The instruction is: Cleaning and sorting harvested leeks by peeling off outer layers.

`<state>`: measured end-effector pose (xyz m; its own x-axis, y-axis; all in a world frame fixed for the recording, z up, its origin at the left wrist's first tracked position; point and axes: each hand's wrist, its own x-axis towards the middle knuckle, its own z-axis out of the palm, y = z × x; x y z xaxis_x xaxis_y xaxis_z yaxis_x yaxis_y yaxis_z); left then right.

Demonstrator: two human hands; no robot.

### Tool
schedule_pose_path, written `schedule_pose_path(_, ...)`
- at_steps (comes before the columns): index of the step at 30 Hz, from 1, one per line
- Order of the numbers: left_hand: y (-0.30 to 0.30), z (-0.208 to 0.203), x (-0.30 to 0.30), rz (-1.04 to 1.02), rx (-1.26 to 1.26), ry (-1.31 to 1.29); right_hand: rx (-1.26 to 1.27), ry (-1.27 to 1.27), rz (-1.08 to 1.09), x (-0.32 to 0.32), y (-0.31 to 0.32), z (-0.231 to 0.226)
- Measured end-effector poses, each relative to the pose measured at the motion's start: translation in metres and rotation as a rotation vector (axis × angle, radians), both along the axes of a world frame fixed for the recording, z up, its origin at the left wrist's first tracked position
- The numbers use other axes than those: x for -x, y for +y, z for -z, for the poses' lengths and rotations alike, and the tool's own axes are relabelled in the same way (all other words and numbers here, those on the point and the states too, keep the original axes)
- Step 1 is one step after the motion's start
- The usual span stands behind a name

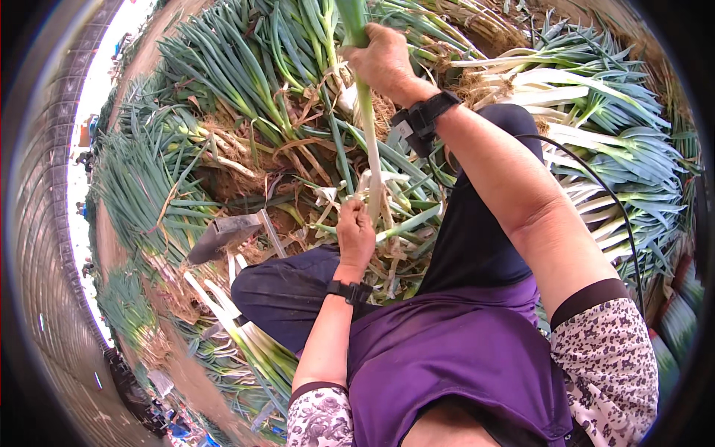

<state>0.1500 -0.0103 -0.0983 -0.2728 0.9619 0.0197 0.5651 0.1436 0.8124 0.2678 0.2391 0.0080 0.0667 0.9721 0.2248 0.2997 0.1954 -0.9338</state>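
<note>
My right hand [383, 65] is closed round the upper part of a long green onion [369, 138], where the white stalk turns green. The onion hangs nearly upright in front of me, its pale lower end between my knees. Beside that lower end is my left hand [356, 232], its fingers curled tight against the stalk's left side. What those fingers pinch is hidden. Limp pale and green leaf scraps [406, 223] lie under and around the onion's lower end.
Unpeeled green onions with dry roots [223, 82] are heaped ahead and left. Clean white-stalked onions [588, 141] lie piled at the right, and a few more [238, 328] by my left knee. A grey blade-like tool [223, 237] stands left of my left hand. A black cable [618, 201] runs past my right arm.
</note>
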Motion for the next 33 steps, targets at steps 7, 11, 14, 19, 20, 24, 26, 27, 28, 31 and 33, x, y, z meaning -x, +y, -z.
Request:
schedule_pose_path(7, 0.002, -0.011, -0.004, 0.321, 0.005, 0.577, -0.032, 0.194, 0.146, -0.03, 0.019, -0.007)
schedule_pose_path(11, -0.084, 0.032, 0.034, 0.832, 0.608, 0.597, -0.088, 0.569, 0.234, -0.058, 0.046, -0.021)
schedule_pose_path(14, -0.035, -0.066, 0.017, 0.618, 0.718, 0.242, -0.042, 0.733, 0.19, -0.091, 0.055, -0.005)
schedule_pose_path(19, 0.048, -0.116, 0.007, 0.269, -0.212, 0.035, 0.254, 1.005, 0.122, -0.07, 0.032, -0.018)
schedule_pose_path(20, 0.06, -0.112, 0.0, 0.284, -0.216, 0.012, 0.272, 1.021, 0.091, -0.069, 0.034, -0.017)
schedule_pose_path(24, 0.056, -0.107, -0.034, 0.413, -0.181, 0.403, 0.326, 0.949, 0.137, -0.071, 0.033, -0.014)
schedule_pose_path(26, 0.04, -0.096, -0.045, 0.424, -0.172, 0.623, 0.314, 0.925, 0.153, -0.073, 0.033, -0.012)
schedule_pose_path(27, 0.039, -0.088, -0.048, 0.433, -0.169, 0.62, 0.305, 0.904, 0.172, -0.075, 0.032, -0.011)
schedule_pose_path(28, 0.037, -0.085, -0.049, 0.39, -0.153, 0.514, 0.309, 0.907, 0.17, -0.075, 0.032, -0.013)
schedule_pose_path(31, 0.036, -0.082, -0.047, 0.305, -0.165, 0.419, 0.305, 0.879, 0.198, -0.074, 0.03, -0.017)
schedule_pose_path(33, 0.036, -0.071, -0.045, 0.335, -0.13, 0.429, 0.273, 0.865, 0.182, -0.07, 0.027, -0.018)
